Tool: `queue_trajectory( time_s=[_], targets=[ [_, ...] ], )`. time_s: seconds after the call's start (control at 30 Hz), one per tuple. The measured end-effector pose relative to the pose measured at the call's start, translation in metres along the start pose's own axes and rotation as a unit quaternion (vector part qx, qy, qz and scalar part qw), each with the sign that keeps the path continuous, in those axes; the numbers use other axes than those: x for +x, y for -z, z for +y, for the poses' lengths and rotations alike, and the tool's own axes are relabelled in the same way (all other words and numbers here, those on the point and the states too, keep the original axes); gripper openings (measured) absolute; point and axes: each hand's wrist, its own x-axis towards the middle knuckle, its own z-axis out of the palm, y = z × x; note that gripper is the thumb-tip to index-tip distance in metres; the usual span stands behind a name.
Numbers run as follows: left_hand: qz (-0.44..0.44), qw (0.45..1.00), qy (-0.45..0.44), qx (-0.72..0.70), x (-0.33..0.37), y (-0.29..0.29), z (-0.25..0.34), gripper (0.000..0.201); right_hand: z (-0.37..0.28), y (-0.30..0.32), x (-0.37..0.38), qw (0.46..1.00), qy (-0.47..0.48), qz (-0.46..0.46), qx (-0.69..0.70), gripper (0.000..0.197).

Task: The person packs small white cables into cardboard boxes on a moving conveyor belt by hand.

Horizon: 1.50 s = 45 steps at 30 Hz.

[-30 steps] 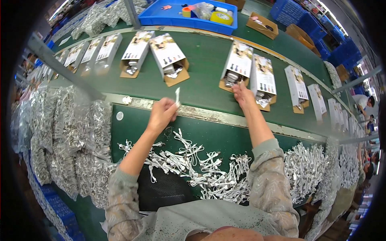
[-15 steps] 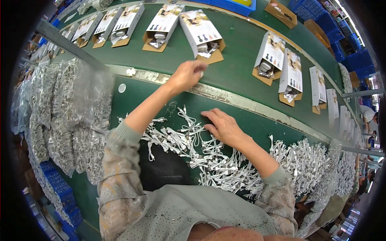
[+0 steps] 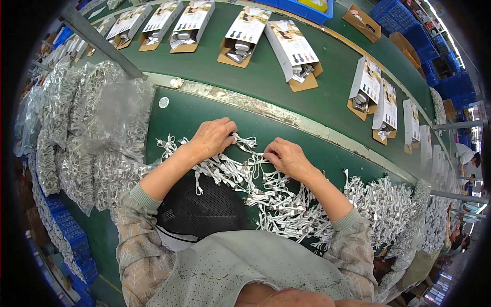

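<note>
A spread of white cables (image 3: 291,210), each bundled into a small loop, covers the green worktop in front of me. Over its far edge, my left hand (image 3: 212,137) has its fingertips closed on the end of a white cable (image 3: 246,143). My right hand (image 3: 287,158) is a little to the right, thumb and fingers pinched together at another part of the loose cables; what exactly lies in that pinch is partly hidden. Beyond the hands, an open white carton (image 3: 290,43) with brown flaps stands on the green conveyor belt (image 3: 204,66), silvery bags and white parts showing inside.
More open cartons (image 3: 193,18) line the belt on both sides. A metal rail (image 3: 240,105) divides belt from worktop. Clear bags of cables (image 3: 97,128) pile up at left, beside a metal post (image 3: 97,41). A black mesh cap (image 3: 199,210) sits just below my left forearm.
My left hand has come back from beside the belt carton to the cables and closed on one. The cartons have shifted right along the belt. My right hand has barely moved; its fingers are more curled.
</note>
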Motion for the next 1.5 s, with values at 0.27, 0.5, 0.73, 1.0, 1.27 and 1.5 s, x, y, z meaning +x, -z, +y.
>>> queue_trajectory(
  time_s=[0.27,0.5,0.73,1.0,1.27,1.5],
  targets=[
    [0.013,0.991,0.088,-0.099,-0.001,0.008,-0.008,0.016,0.007,0.021,0.001,0.976,-0.168,0.037,0.135,0.018],
    [-0.007,0.932,0.186,-0.311,0.002,0.008,-0.015,0.013,-0.011,-0.014,0.026,0.989,0.042,0.144,0.006,0.035],
    [0.197,0.897,0.209,-0.337,0.027,0.02,-0.042,0.018,0.003,-0.022,0.056,0.99,-0.019,0.117,0.073,0.019],
    [0.319,0.891,0.244,-0.211,0.114,0.014,-0.079,0.023,0.062,0.038,0.102,0.744,-0.272,0.246,0.558,0.019],
    [0.265,0.927,0.235,-0.125,0.192,-0.008,-0.065,0.021,0.111,0.05,0.126,0.7,-0.304,0.34,0.549,0.022],
    [0.165,0.98,0.026,-0.11,0.165,0.002,-0.029,0.032,0.122,0.08,0.107,0.854,-0.294,0.212,0.372,0.037]
  ],
)
